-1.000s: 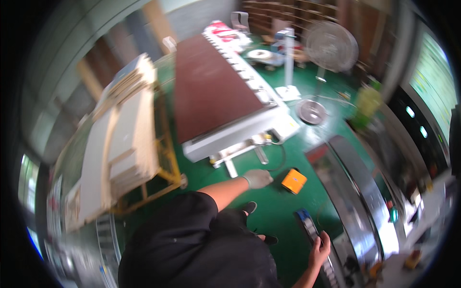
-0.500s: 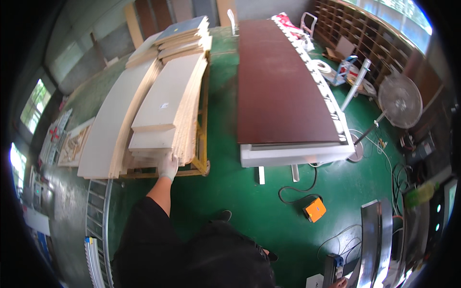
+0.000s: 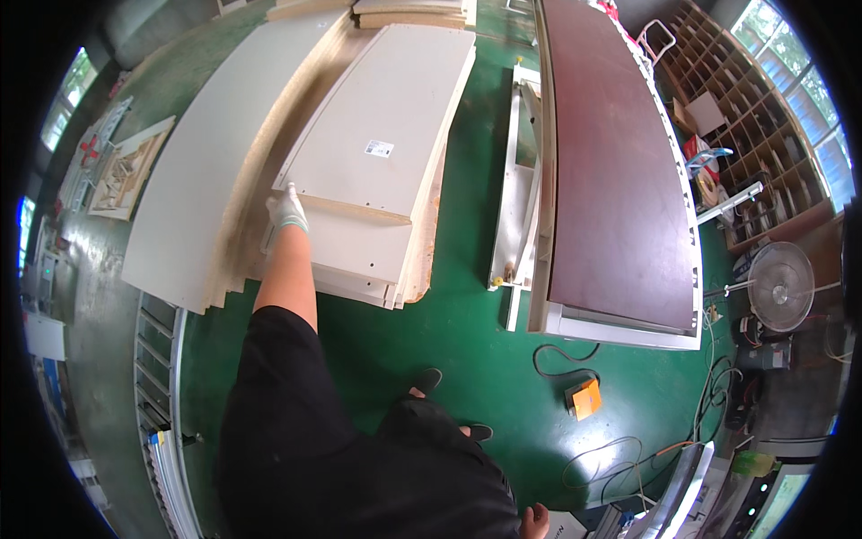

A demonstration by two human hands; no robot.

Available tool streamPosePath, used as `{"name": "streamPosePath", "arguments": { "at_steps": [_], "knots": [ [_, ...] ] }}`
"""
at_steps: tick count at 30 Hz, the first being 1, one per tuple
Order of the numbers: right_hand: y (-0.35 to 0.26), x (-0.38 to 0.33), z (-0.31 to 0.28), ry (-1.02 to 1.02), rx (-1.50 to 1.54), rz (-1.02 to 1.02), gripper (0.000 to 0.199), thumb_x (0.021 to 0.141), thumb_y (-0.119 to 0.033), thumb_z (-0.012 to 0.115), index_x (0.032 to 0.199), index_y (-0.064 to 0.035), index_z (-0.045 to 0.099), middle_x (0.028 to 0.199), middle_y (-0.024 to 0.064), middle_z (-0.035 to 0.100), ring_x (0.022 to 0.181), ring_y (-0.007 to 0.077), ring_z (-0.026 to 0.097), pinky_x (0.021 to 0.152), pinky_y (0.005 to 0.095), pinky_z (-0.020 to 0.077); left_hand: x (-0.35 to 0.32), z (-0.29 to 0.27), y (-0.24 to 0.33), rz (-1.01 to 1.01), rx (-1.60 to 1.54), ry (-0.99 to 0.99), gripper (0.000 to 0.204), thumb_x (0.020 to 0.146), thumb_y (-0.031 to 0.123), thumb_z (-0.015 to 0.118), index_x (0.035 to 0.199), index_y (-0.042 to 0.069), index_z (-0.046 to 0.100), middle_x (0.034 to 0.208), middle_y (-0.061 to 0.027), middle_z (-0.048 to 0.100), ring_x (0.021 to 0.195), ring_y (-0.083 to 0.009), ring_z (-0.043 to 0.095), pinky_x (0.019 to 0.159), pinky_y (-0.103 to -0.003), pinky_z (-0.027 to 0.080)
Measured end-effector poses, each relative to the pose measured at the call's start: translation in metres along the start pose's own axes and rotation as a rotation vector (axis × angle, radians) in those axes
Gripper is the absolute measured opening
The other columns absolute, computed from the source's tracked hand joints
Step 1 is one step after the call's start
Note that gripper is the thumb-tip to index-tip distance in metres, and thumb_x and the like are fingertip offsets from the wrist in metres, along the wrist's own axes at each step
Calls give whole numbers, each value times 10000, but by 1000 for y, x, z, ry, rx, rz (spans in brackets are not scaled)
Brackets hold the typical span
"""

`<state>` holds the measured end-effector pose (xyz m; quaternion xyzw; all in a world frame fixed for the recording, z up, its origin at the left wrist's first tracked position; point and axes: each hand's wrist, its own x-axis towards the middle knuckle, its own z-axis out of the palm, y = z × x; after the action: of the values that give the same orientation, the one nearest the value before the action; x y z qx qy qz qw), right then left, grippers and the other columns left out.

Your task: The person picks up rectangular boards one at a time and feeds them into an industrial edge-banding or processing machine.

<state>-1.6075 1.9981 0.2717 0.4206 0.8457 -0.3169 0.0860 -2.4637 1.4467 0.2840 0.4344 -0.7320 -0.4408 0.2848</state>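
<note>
My left hand, in a pale glove, grips the near left corner of the topmost light grey panel. Its thumb lies on the upper face, and its other fingers are partly hidden at the side edge. This panel has a small white label, drilled holes and a raw chipboard edge. Under it lie several similar panels, jutting out toward me. To their left stands another stack of longer curved grey panels. My right hand is low at the bottom edge, mostly cut off, near white boxes.
A dark red-brown panel lies on a long bench at right. An orange foot pedal with a cable rests on the green floor. A ladder lies at left. A fan and pigeonhole shelving stand at right.
My left hand has moved from the near end of the panel stack to the topmost panel's left corner. The view has come closer to the stack and tilted down. My right hand has shifted left.
</note>
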Motion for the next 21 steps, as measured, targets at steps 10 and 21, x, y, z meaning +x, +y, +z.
{"name": "streamPosePath", "arguments": {
  "at_steps": [10,21],
  "knots": [
    [8,-52,-16,-92,64,356,397,947,-213,671,1265,16,610,1047,179,715,934,249,687,810,370,535,65,1,-8,-206,-149,-399,440,898,475,724,913,48,621,701,-108,644,481,-209,595,396,-347,421],
    [-27,83,48,99,254,160,443,925,-235,663,1299,-11,588,1037,174,712,885,259,695,773,380,540,88,-1,-39,269,235,-350,467,885,478,676,916,17,742,954,-245,716,934,-402,703,822,-458,534]
  ]
}}
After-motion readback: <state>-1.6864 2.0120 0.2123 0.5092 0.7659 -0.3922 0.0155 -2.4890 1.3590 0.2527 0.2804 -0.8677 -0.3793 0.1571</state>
